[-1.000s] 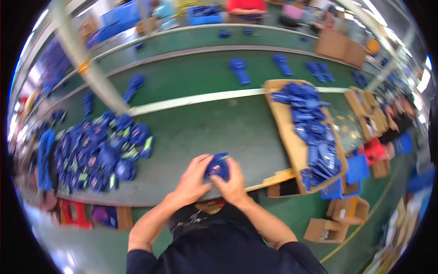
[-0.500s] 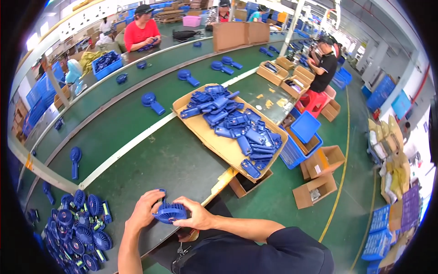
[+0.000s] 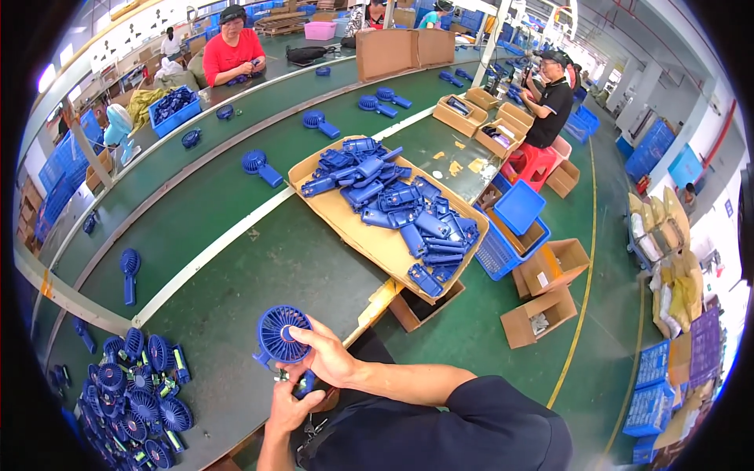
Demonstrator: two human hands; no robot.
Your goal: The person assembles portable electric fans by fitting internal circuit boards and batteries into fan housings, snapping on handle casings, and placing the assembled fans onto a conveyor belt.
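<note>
A blue handheld fan [image 3: 283, 335] with a round slatted head is held over the near edge of the dark work table [image 3: 259, 259]. My right hand [image 3: 328, 358] is closed round the side of the fan head, its thumb on the front grille. Below it, my left hand [image 3: 293, 408] is closed on the fan's lower part, where a short blue piece and some light metal or wiring show; my fingers hide most of it. To the left lies a heap of similar fan heads [image 3: 129, 392], several with green-and-silver parts. A cardboard tray [image 3: 314, 210] of blue handle shells [image 3: 400, 208] lies farther off.
Blue fans [image 3: 254, 163] lie spaced along the green conveyor belt [image 3: 188, 204], beyond a white rail [image 3: 212, 253]. Cardboard boxes [image 3: 539, 317] and a blue crate [image 3: 503, 251] stand right of the table. One person [image 3: 232, 55] sits across the belt; another [image 3: 556, 106] works at far right.
The fan has turned so its round grille faces up. My left hand has moved from the fan's far left side down to its near end. My right hand keeps hold of the head.
</note>
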